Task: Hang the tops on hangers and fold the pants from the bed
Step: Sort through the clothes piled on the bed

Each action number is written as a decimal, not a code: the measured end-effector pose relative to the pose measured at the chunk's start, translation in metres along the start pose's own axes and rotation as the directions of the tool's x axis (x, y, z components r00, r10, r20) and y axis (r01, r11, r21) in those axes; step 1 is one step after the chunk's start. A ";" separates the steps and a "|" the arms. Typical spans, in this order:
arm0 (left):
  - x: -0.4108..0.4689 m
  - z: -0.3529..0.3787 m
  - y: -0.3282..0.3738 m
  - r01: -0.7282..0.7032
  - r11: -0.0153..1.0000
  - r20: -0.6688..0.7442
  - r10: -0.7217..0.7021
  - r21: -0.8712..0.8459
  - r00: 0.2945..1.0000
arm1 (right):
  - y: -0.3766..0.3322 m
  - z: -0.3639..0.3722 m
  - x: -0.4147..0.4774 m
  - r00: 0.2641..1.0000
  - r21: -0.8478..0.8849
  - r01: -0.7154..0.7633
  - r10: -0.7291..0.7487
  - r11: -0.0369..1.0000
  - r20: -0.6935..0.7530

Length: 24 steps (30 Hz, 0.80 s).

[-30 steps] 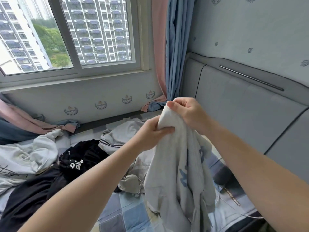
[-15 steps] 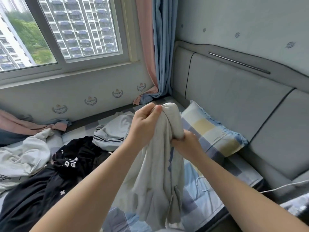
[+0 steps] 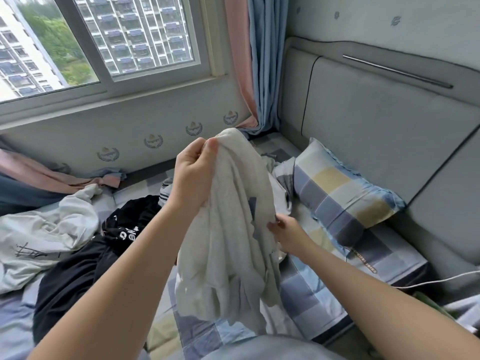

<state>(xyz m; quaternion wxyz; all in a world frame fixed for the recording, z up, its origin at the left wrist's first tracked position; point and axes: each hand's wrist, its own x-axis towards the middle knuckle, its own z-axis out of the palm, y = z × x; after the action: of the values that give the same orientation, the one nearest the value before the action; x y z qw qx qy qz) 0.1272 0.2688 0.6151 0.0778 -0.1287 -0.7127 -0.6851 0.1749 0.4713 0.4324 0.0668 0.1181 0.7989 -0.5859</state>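
Note:
A light grey garment with blue print (image 3: pixel 231 229) hangs bunched in the air over the checked bed (image 3: pixel 306 289). My left hand (image 3: pixel 193 175) pinches its top edge between thumb and fingers and holds it up. My right hand (image 3: pixel 285 233) is lower, at the garment's right side, its fingers touching or reaching into the cloth; the fingertips are partly hidden by the fabric. A black garment with white lettering (image 3: pixel 85 261) and a white garment with a black scribble (image 3: pixel 44 232) lie crumpled on the bed to the left. A grey striped piece (image 3: pixel 166 190) lies behind my left wrist.
A checked pillow (image 3: pixel 342 198) leans on the grey padded headboard (image 3: pixel 389 120) at the right. A window (image 3: pixel 104 40) and blue and pink curtains (image 3: pixel 257 63) are beyond the bed. A white cable (image 3: pixel 441 280) runs along the bed's right edge. No hangers are in view.
My right hand has slid down from the garment's top to its lower right side. My left hand now holds the top edge alone. The view has shifted, so the pillow shows.

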 end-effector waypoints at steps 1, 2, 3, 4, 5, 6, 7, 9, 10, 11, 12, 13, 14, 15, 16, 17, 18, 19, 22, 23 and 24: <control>0.003 -0.006 -0.008 0.034 0.999 -0.037 -0.032 0.040 0.999 | -0.006 -0.005 0.001 1.000 0.036 -0.006 0.006 0.999 -0.007; 0.006 -0.013 -0.017 0.077 0.994 -0.072 -0.071 0.080 0.995 | -0.014 -0.011 0.002 1.000 0.061 -0.005 0.006 0.998 -0.013; 0.009 -0.018 -0.026 0.125 0.985 -0.091 -0.115 0.117 0.989 | -0.023 -0.015 0.002 1.000 0.082 0.002 0.000 0.997 -0.024; 0.011 -0.021 -0.035 0.175 0.973 -0.087 -0.164 0.149 0.983 | -0.032 -0.019 0.001 0.999 0.102 0.011 -0.007 0.995 -0.038; 0.011 -0.024 -0.044 0.222 0.959 -0.054 -0.216 0.178 0.975 | -0.041 -0.021 0.000 0.999 0.125 0.018 -0.013 0.992 -0.047; 0.010 -0.025 -0.052 0.266 0.941 0.002 -0.272 0.212 0.962 | -0.050 -0.023 0.000 0.998 0.153 0.024 -0.016 0.988 -0.054; 0.007 -0.025 -0.058 0.303 0.918 0.063 -0.328 0.254 0.942 | -0.058 -0.024 0.000 0.998 0.187 0.024 -0.012 0.982 -0.064; -0.004 -0.022 -0.071 0.355 0.871 0.171 -0.428 0.339 0.888 | -0.075 -0.027 0.000 0.996 0.278 0.013 0.012 0.960 -0.088; -0.011 -0.018 -0.077 0.375 0.847 0.221 -0.475 0.377 0.852 | -0.083 -0.029 -0.001 0.995 0.327 0.010 0.024 0.945 -0.102; -0.019 -0.013 -0.082 0.394 0.821 0.278 -0.526 0.413 0.804 | -0.090 -0.031 -0.002 0.993 0.376 0.010 0.036 0.927 -0.114; -0.028 -0.009 -0.087 0.408 0.795 0.341 -0.575 0.449 0.744 | -0.097 -0.033 -0.003 0.991 0.419 0.014 0.042 0.908 -0.125; -0.037 -0.004 -0.092 0.407 0.768 0.408 -0.618 0.494 0.672 | -0.102 -0.034 -0.004 0.990 0.454 0.027 0.039 0.891 -0.135; -0.047 0.001 -0.095 0.395 0.747 0.473 -0.652 0.535 0.592 | -0.107 -0.035 -0.005 0.989 0.477 0.042 0.032 0.878 -0.145; -0.056 0.006 -0.098 0.387 0.731 0.525 -0.677 0.562 0.516 | -0.112 -0.035 -0.006 0.988 0.494 0.060 0.020 0.868 -0.155; -0.064 0.012 -0.100 0.393 0.714 0.550 -0.699 0.580 0.457 | -0.117 -0.035 -0.007 0.986 0.509 0.078 0.010 0.857 -0.167; -0.072 0.017 -0.102 0.407 0.692 0.551 -0.721 0.596 0.420 | -0.122 -0.036 -0.008 0.983 0.526 0.095 0.002 0.845 -0.181; -0.078 0.023 -0.106 0.418 0.677 0.547 -0.736 0.605 0.400 | -0.126 -0.038 -0.009 0.980 0.543 0.113 -0.005 0.832 -0.197; -0.082 0.027 -0.111 0.422 0.667 0.540 -0.745 0.614 0.393 | -0.130 -0.041 -0.009 0.978 0.562 0.131 -0.012 0.817 -0.210; -0.090 0.037 -0.123 0.439 0.671 0.524 -0.742 0.598 0.419 | -0.137 -0.049 -0.010 0.973 0.630 0.174 -0.033 0.757 -0.229; -0.089 0.038 -0.128 0.454 0.678 0.510 -0.734 0.577 0.449 | -0.139 -0.050 -0.010 0.971 0.653 0.190 -0.041 0.733 -0.236; -0.088 0.039 -0.135 0.464 0.696 0.485 -0.716 0.548 0.502 | -0.140 -0.052 -0.009 0.968 0.670 0.207 -0.050 0.712 -0.246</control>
<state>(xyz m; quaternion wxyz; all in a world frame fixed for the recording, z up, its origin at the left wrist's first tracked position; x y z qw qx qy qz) 0.1747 0.2972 0.4591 -0.4049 -0.0928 -0.7979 -0.4368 0.1481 0.4798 0.5793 -0.1079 0.1395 0.5313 -0.8286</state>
